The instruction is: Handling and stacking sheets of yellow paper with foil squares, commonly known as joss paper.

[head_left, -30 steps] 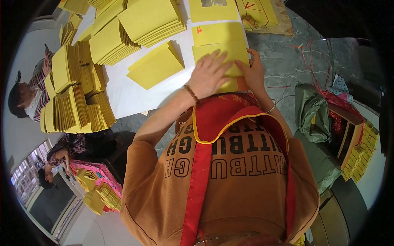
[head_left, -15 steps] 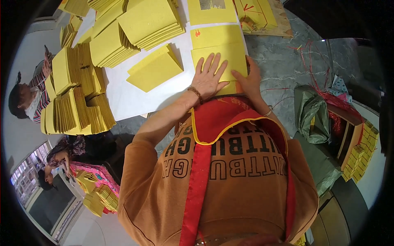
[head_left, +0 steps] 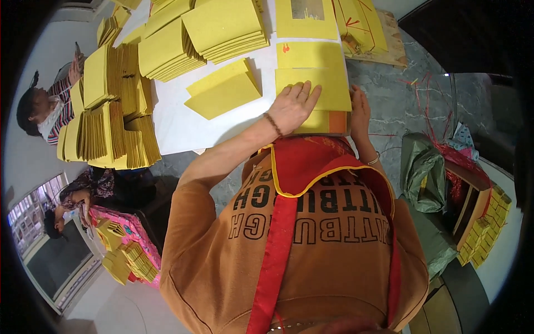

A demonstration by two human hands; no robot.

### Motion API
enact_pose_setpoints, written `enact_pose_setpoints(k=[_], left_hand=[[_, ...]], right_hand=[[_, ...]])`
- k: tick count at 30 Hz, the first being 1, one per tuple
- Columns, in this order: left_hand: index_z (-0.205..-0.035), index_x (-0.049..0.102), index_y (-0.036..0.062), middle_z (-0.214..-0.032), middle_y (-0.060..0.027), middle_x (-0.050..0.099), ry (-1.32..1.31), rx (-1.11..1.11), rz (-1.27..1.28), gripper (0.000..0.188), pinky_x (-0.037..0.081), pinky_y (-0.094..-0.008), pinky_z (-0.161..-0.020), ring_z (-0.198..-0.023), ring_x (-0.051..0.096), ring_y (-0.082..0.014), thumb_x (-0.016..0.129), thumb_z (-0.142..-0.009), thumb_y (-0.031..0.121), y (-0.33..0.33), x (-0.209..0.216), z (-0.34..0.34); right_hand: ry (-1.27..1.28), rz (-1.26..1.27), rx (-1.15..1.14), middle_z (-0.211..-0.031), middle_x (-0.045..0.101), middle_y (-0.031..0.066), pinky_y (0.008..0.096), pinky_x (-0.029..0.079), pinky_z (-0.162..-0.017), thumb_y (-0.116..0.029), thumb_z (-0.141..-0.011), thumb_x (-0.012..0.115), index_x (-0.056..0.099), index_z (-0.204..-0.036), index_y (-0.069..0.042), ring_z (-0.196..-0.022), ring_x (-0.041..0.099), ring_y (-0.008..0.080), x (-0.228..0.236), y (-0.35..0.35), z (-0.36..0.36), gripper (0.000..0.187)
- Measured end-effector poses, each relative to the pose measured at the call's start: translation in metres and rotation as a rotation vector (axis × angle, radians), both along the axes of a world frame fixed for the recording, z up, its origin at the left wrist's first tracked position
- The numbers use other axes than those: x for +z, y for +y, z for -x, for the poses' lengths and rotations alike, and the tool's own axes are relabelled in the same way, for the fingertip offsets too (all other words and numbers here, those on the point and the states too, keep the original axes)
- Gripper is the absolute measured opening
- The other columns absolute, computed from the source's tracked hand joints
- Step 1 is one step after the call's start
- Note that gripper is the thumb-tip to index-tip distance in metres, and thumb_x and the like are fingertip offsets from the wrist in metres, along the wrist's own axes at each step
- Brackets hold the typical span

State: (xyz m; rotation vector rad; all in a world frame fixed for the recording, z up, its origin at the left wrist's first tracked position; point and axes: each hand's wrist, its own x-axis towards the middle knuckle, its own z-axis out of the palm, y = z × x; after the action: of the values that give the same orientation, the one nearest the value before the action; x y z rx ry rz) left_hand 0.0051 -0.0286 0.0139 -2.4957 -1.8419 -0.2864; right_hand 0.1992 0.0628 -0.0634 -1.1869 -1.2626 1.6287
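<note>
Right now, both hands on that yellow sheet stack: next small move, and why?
Probably slide the left hand across the top yellow sheet to press it flat. That hand lies open, palm down on it, the right hand steadies the sheet's right edge, and the sheet sits on a stack at the white table edge.

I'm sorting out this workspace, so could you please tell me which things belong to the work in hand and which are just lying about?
In hand:
- left hand, flat on the yellow sheet
- right hand, at that sheet's right edge
- orange sheet beneath

Lying about:
- folded yellow sheet
- yellow paper stacks
- green bag
- red string on the floor
</note>
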Motion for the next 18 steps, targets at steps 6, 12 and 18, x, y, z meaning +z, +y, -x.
enact_pose_setpoints(k=[6, 12, 18], left_hand=[[-0.127, 0.043, -0.0012, -0.107, -0.0212, 0.058, -0.731, -0.101, 0.331, 0.058, 0.048, -0.0398, -0.084, -0.092, 0.058, -0.0337, 0.050, -0.069, -0.003, -0.068, 0.076, 0.042], [-0.126, 0.046, 0.0027, -0.105, -0.0179, 0.061, -0.419, 0.283, 0.284, 0.058, 0.049, -0.0415, -0.084, -0.089, 0.060, -0.0318, 0.054, -0.069, -0.003, -0.121, 0.087, 0.102], [-0.124, 0.049, 0.0077, -0.117, -0.0111, 0.056, 0.110, 0.458, -0.126, 0.059, 0.045, -0.0375, -0.083, -0.101, 0.055, -0.0260, 0.060, -0.067, 0.002, -0.099, 0.015, 0.132]], right_hand=[[-0.095, 0.115, -0.053, -0.106, 0.059, 0.0063, 0.0270, 0.040, -0.087, -0.024, -0.096, 0.045, 0.052, -0.120, -0.002, -0.096, 0.054, 0.0160, 0.012, 0.006, -0.006, 0.034], [-0.127, 0.015, -0.013, -0.106, 0.059, 0.0064, 0.0259, 0.041, -0.086, -0.016, -0.093, 0.049, 0.055, -0.115, -0.001, -0.097, 0.054, 0.0138, -0.009, 0.011, -0.002, 0.027], [-0.140, -0.005, 0.017, -0.107, 0.059, 0.0065, 0.0262, 0.042, -0.086, -0.013, -0.092, 0.050, 0.057, -0.112, -0.001, -0.098, 0.054, 0.0142, -0.014, 0.013, -0.004, 0.025]])
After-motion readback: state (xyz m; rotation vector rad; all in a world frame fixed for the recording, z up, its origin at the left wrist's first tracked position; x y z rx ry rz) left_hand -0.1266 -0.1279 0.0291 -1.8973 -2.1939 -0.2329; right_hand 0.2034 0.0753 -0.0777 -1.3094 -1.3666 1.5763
